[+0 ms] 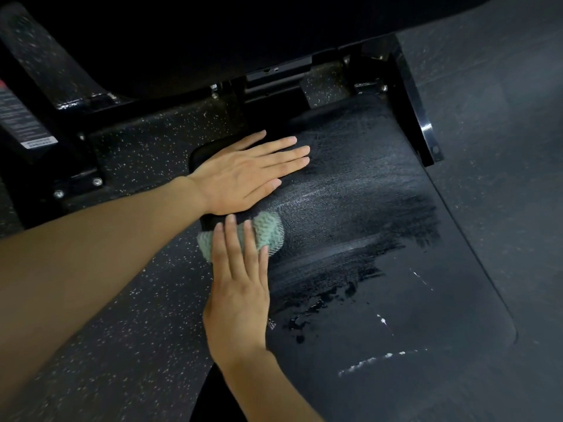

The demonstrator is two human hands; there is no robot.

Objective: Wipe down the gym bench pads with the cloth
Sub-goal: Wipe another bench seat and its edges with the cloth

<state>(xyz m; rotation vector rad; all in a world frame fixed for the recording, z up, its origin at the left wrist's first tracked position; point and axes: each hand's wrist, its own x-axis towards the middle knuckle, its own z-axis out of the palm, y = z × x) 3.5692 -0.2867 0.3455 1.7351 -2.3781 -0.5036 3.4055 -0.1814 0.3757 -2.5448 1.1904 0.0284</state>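
A black bench pad point(380, 239) runs from the upper middle down to the lower right, with wet streaks and white foam spots on it. My left hand point(243, 175) lies flat with straight fingers on the pad's upper left end. Just below it, my right hand point(239, 281) presses a light green knitted cloth point(268, 231) against the pad's left edge with straight fingers laid over it. Part of the cloth is hidden under those fingers.
The bench's black metal frame point(411, 95) with bolts sits at the top and right of the pad. A second dark pad point(182, 41) fills the top. Speckled rubber floor point(122, 330) lies to the left, plain dark floor point(502, 147) to the right. A warning label point(21, 117) is at far left.
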